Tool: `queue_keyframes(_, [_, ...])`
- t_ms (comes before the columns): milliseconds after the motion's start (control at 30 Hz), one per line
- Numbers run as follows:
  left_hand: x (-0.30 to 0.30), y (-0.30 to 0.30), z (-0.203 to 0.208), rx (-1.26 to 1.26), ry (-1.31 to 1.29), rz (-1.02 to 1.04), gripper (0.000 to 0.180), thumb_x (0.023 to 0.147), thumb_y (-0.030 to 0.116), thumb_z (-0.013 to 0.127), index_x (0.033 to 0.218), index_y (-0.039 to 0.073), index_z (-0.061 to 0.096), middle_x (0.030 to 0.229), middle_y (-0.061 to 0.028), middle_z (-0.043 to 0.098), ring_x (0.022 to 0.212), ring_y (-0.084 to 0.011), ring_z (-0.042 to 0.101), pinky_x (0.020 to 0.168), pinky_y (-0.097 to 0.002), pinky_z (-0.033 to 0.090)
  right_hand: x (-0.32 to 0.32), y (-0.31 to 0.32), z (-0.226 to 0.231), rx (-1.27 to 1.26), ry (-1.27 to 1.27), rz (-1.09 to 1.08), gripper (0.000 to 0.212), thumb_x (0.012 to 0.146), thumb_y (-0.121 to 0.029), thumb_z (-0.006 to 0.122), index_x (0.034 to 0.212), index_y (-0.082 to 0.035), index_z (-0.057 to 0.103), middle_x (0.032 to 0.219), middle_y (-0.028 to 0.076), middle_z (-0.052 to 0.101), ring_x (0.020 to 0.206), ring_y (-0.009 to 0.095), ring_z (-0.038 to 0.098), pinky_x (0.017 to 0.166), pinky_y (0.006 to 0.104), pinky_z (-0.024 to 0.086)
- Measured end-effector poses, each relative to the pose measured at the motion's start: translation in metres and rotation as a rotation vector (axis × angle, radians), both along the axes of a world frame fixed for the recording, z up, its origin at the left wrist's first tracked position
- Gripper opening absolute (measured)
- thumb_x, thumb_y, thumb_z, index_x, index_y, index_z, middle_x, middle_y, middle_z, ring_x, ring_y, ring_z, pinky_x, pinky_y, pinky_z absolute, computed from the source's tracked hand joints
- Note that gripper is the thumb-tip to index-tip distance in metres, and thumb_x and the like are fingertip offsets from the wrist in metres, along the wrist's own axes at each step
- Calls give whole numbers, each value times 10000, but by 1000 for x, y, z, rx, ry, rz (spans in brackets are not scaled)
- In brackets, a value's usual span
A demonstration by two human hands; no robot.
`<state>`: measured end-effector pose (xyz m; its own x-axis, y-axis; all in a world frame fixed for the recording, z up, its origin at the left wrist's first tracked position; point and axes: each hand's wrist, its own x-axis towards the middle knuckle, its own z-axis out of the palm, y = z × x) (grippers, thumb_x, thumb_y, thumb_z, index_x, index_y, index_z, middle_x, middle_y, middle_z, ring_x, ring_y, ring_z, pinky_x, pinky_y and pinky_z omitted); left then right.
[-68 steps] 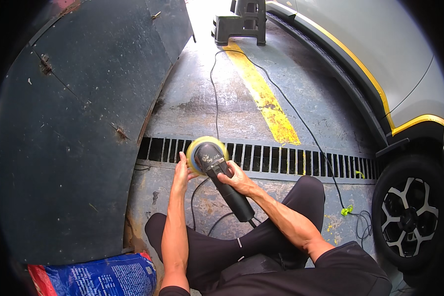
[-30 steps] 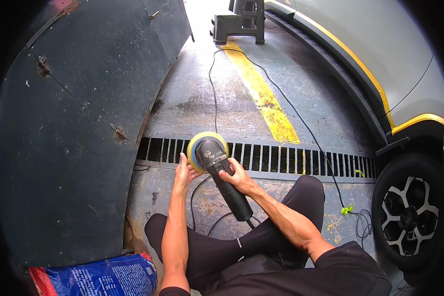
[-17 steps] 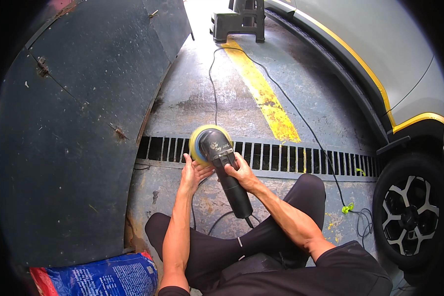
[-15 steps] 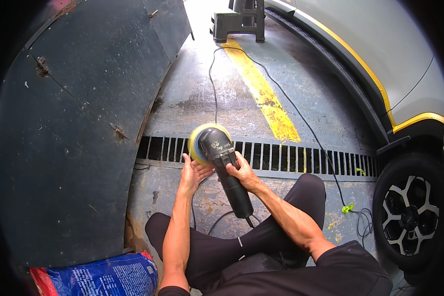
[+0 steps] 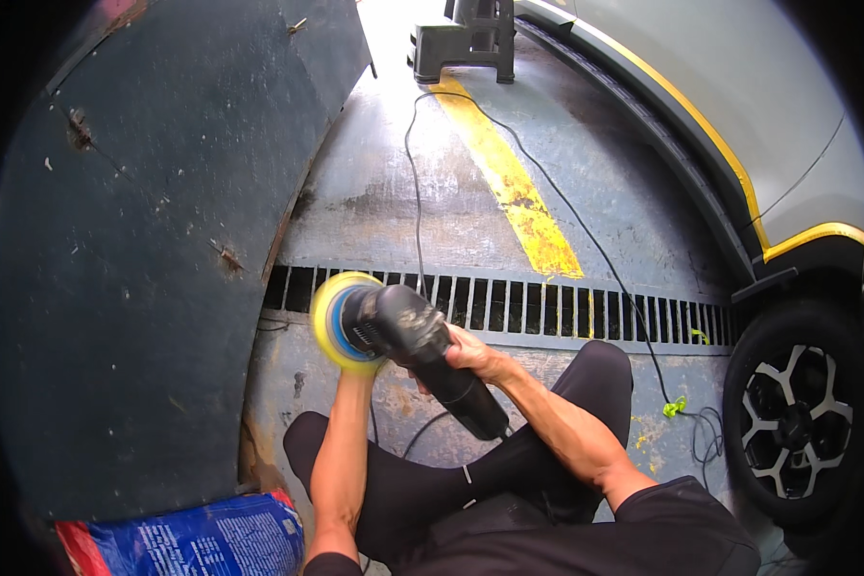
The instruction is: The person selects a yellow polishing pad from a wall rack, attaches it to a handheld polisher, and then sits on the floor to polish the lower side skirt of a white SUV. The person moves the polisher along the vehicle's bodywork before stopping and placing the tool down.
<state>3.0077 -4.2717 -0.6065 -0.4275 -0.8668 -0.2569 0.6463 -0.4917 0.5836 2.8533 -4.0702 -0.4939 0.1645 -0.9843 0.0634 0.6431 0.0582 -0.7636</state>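
Note:
A black car polisher (image 5: 408, 322) is held up in front of my crossed legs, its round yellow pad (image 5: 324, 326) with a blue backing turned to the left. My right hand (image 5: 472, 353) is closed round the polisher's body, just behind the head. The handle end slants down toward my right thigh. My left hand lies behind the pad, and only its wrist (image 5: 357, 379) shows below the pad's rim, so its fingers are hidden. A black cord (image 5: 418, 202) runs over the floor beyond the polisher.
A dark panel (image 5: 163, 240) stands close on the left, and a blue and red bag (image 5: 202, 538) lies at lower left. A slatted floor drain (image 5: 509, 305) crosses ahead. On the right are a grey car (image 5: 768, 115) and its wheel (image 5: 792, 422). A black step stool (image 5: 456, 48) stands far ahead.
The polisher has swung round in my right hand, its pad moving left and down to face left. My left hand, spread open beside the pad before, is now hidden behind it.

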Motion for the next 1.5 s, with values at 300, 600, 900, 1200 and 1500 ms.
queue_keyframes(300, [63, -68, 73, 43, -282, 619, 380, 1102, 446, 444, 1017, 99, 576, 841, -16, 536, 683, -145, 484, 593, -301, 408, -14, 12, 11, -45, -141, 16, 1034, 653, -708, 870, 1297, 38, 558, 1034, 172, 691, 839, 255, 727, 737, 364, 606])
queue_keyframes(600, [79, -78, 64, 158, -121, 623, 416, 1082, 496, 432, 1019, 101, 546, 942, -40, 602, 701, -173, 519, 532, -330, 402, -9, 15, 16, 30, -98, 116, 1106, 644, -659, 905, 1384, 41, 474, 1047, 162, 681, 869, 246, 729, 751, 381, 629])
queue_keyframes(900, [14, 4, 82, 87, -101, 454, 347, 1045, 443, 556, 1104, 104, 600, 1040, -62, 638, 888, -206, 628, 881, -377, 547, -10, 3, 6, -87, 92, 131, 1053, 728, -628, 873, 1423, 53, 472, 1244, 150, 648, 1075, 233, 673, 935, 416, 578])
queue_keyframes(1200, [69, -54, 61, -94, -42, 248, 344, 1056, 441, 531, 1090, 110, 618, 1040, -36, 648, 891, -172, 593, 709, -346, 459, 7, 9, -10, -31, 333, -41, 937, 876, -631, 747, 1457, 51, 475, 1384, 114, 576, 1294, 182, 506, 1127, 356, 376])
queue_keyframes(1500, [61, -30, 79, -388, -859, -92, 706, 1040, 657, 422, 1326, 34, 590, 1311, -97, 648, 1138, -211, 617, 889, -369, 458, 1, -11, -31, 65, 465, -302, 873, 873, -712, 686, 1347, -6, 491, 1082, 68, 624, 910, 126, 647, 771, 292, 575])
